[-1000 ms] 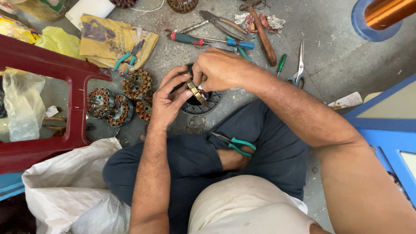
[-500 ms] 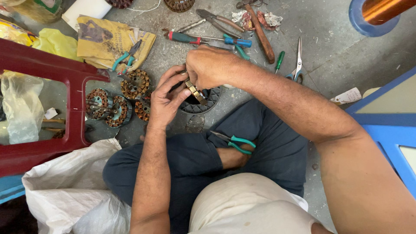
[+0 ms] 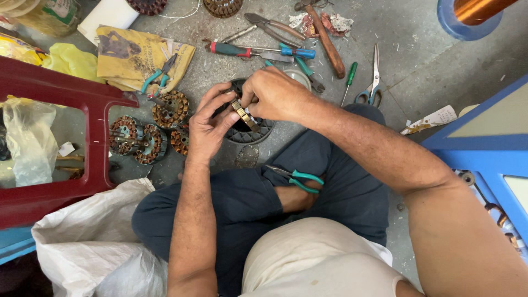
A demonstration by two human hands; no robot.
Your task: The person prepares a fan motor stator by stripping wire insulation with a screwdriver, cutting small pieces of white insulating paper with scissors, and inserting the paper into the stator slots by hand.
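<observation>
Above dark round housing (image 3: 258, 131), both hands: left hand (image 3: 212, 125), right hand (image 3: 275, 93) pinching small brass part (image 3: 242, 113).

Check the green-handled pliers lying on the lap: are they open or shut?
Open. The green-handled pliers rest on the crossed legs with their two handles spread apart, and neither hand touches them. Whether the jaw tips meet cannot be told.

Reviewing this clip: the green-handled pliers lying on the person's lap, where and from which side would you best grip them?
Grip the green-handled pliers by the two green handles, coming from above on the person's right side. The handles point right and lie splayed and exposed on the dark trousers, while the metal nose points left toward the left forearm. The right hand is probably best placed.
</observation>
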